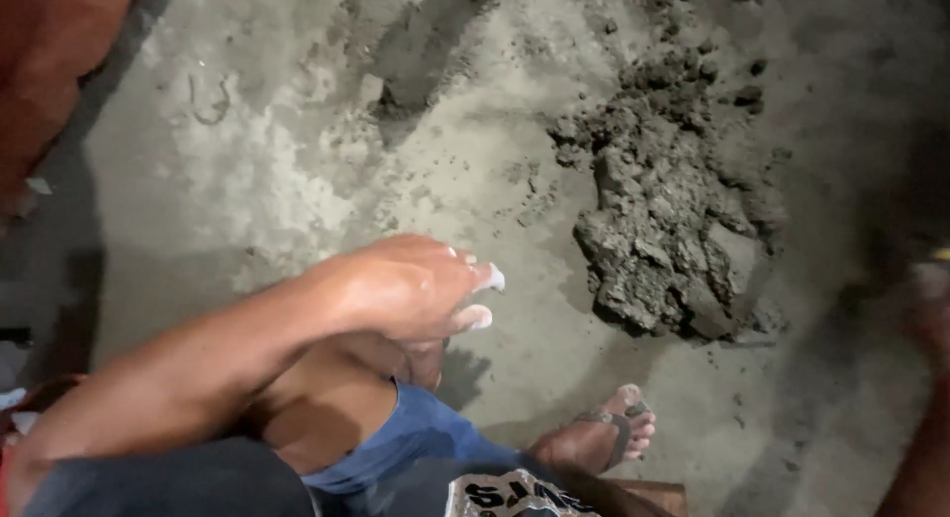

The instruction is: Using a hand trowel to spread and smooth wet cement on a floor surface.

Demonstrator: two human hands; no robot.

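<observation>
Now | left hand (411, 284) grip loosely curled, empty, resting on knee (327, 398) | mortar heap (663, 210) apart

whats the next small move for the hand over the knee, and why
Probably a reach forward and to the right, toward the heap of wet grey mortar. The left hand rests at the knee with pale-smeared fingertips and seems to hold nothing, and the heap on the concrete floor is the only material near it. No tool shows, and the right hand is out of view.
</observation>
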